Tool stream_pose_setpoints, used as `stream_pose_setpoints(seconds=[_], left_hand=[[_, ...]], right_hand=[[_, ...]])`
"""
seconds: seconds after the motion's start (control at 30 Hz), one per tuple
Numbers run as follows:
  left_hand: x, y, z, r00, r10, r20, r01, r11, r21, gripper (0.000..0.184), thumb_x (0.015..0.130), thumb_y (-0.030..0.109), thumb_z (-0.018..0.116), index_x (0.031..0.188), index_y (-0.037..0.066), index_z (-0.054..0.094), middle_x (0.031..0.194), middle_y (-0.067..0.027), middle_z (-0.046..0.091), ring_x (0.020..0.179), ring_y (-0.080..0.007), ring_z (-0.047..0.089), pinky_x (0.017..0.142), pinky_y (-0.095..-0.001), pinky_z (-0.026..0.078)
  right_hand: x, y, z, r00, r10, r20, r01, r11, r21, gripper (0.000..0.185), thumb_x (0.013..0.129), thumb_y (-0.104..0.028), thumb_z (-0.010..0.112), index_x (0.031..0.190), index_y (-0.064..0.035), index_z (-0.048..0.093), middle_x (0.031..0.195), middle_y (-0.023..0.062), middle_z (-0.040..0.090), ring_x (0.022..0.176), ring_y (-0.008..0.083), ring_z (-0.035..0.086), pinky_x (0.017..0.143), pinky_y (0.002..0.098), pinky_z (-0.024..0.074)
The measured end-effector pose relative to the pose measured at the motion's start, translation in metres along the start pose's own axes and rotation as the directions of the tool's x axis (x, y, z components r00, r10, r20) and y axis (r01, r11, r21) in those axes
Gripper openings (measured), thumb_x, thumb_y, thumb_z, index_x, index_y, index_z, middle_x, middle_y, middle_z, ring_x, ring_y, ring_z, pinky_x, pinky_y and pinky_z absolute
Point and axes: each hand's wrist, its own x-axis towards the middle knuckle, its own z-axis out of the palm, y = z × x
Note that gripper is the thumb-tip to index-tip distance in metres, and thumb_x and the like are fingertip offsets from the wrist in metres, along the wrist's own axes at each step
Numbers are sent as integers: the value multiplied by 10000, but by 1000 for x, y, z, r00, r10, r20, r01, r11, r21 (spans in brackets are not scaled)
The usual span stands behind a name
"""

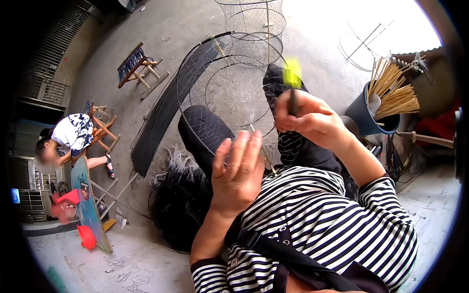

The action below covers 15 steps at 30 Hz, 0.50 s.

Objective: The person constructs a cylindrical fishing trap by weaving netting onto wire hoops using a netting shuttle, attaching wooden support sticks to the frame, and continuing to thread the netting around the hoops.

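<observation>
Grey floor [176, 24], stool [132, 67], hooped net [234, 90], right hand [312, 119] gripping tool [292, 75]

Right hand [304, 113] grips black-handled tool [292, 78], yellow-green end blurred. Left hand [240, 173] open, fingers spread, near hooped mesh net [233, 90] at knees. Blue bucket [365, 110] with thin sticks [398, 97], right side.

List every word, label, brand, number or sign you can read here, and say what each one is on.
None can be read.
Pale surface at lower left: line doodles and small scribbles, too faint to read.
Pale surface at right: small marks, too faint to read.
Yellow-headed tool in the right hand: blurred; any lettering cannot be told.
</observation>
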Motion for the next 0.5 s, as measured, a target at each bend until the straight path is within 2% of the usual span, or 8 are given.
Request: stream_pose_setpoints(seconds=[0.1,0.13,0.17,0.2,0.3,0.4,0.47,0.5], left_hand=[[2,2,-6,992,-121,-25,118,986,-119,100,812,115,772,876,71,710,1289,-127,614,1239,-344,548,1045,-477,428],[6,4,-11,984,-179,-13,173,966,-190,100,814,109,772,875,66,705,1263,-124,619,1221,-342,554,1038,-470,429],[9,5,-13,972,-235,2,227,939,-257,100,817,103,771,874,61,700,1237,-121,625,1202,-341,560,1032,-462,430],[11,3,-12,955,-296,5,277,889,-365,97,830,72,765,880,40,688,1164,-120,634,1139,-337,580,1000,-441,450],[7,3,-11,864,-492,111,432,610,-664,81,866,28,738,877,4,661,1109,-150,655,1067,-298,627,942,-385,493],[-2,10,-9,841,-527,125,439,529,-726,71,902,15,707,890,-17,644,1102,-166,654,1061,-254,629,918,-348,500],[-7,13,-10,815,-565,133,471,509,-721,71,891,30,726,920,10,665,1121,-142,655,1018,-264,647,878,-356,537],[-7,15,-11,809,-576,115,456,493,-740,74,890,28,727,930,8,668,1130,-147,647,1022,-261,641,874,-352,537]], right_hand=[[-15,-9,-8,988,-151,-40,149,988,-40,158,970,-165,612,1034,-27,567,932,57,540,893,195,543,844,346,441],[-18,-19,-12,989,-147,-23,134,947,-293,144,975,-108,648,1080,-13,625,1061,76,605,1012,165,586,919,321,468],[-24,-42,-11,955,-257,151,263,490,-831,126,961,-83,648,1045,5,615,1081,125,626,1047,167,599,913,342,496],[-36,-59,-9,932,-296,211,290,255,-922,108,953,-91,635,996,5,612,1104,143,631,978,178,611,874,341,502],[-110,-115,-13,804,-536,-258,307,745,-592,145,929,-116,597,849,4,604,1174,198,648,770,209,647,757,340,521],[-143,-154,-34,483,-867,-121,562,414,-716,69,965,-109,525,925,-54,521,978,54,582,766,110,579,654,284,458],[-142,-140,-36,556,-830,-37,323,257,-911,55,949,-73,523,985,-59,562,872,12,551,747,93,557,610,283,444],[-114,-107,-19,733,-675,-85,19,145,-989,133,920,-39,544,1019,-45,632,832,18,542,729,109,557,600,300,451]])
